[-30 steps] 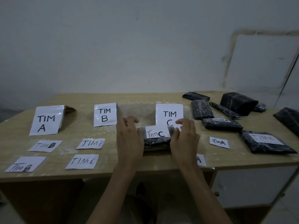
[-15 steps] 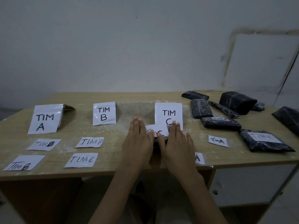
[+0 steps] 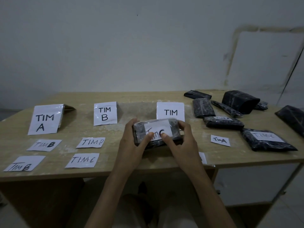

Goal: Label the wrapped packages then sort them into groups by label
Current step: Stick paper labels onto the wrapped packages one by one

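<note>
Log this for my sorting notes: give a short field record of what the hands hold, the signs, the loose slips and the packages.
holding: left hand and right hand grip a black wrapped package, thumbs on its TIM C label
signs: TIM A sign, TIM B sign, third sign with its lower letter hidden
loose slips: three TIM B slips, one TIM C slip, one TIM A slip
labelled, at right: TIM A package, TIM C package
unlabelled: black packages behind them
</note>
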